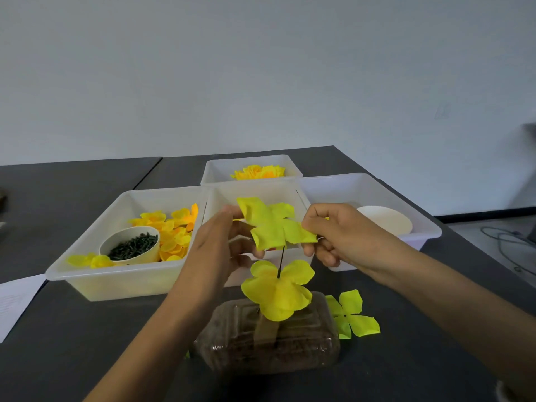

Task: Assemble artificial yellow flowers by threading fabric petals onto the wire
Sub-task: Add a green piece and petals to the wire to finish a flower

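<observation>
Yellow fabric, a four-lobed petal piece (272, 223), is held up between the two hands: the left hand (220, 245) pinches its upper lobe with thumb and fingers curled, and the right hand (339, 233) pinches the lobe on the other side, its fingers folded in. Straight below the piece a thin dark wire (280, 262) stands upright, its top at the piece's underside; whether it has pierced the fabric cannot be told. Lower on the wire, beneath both hands, sits a threaded petal layer (278, 294). The wire rises from a brown block in clear wrap (269, 340), nearer the person than the hands. Below the right wrist a loose petal piece (352, 314) lies flat on the dark table (72, 343). Beyond the left hand a white tray (95, 274) holds yellow petals (174, 230) and a paper cup of dark green pieces (132, 246).
</observation>
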A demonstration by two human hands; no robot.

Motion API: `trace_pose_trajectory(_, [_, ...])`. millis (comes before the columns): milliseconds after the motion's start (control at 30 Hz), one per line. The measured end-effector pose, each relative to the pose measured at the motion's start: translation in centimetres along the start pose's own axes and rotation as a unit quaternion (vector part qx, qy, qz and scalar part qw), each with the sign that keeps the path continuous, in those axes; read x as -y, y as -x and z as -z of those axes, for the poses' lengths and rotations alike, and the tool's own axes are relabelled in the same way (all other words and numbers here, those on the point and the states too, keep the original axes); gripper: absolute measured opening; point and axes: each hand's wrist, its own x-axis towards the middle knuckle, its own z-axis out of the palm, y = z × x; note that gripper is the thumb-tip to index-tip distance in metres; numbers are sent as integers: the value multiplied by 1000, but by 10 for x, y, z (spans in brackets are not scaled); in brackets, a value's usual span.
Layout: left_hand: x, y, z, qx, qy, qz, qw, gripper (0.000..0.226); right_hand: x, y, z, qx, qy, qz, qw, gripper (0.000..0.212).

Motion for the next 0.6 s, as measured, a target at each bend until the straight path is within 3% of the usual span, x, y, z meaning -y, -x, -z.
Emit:
trace_pose_trajectory(67, [5, -3, 2, -13, -29, 8, 999, 46, -3, -4, 0, 1, 40, 7, 999, 26])
trace_pose_trajectory(267, [10, -7, 9, -3, -139, -10, 990, 52, -8, -9, 5, 4, 61, 2, 998, 27])
trace_pose_trajectory(367, [9, -5, 5, 17, -125, -14, 992, 47, -12, -12, 7, 2, -55, -41, 998, 31])
trace_pose_trajectory(467, [9, -4, 1, 37, -113, -19, 993, 42, -15, -6, 9, 85, -172, -112, 975, 48])
trace_pose_trajectory(533, [8, -5, -2, 50, -98, -10, 994, 43, -19, 0, 9, 127, -175, -116, 969, 50])
trace_pose_trajectory(600, [8, -6, -3, 54, -80, 2, 995, 43, -24, 4, 9, 115, -161, -113, 974, 49])
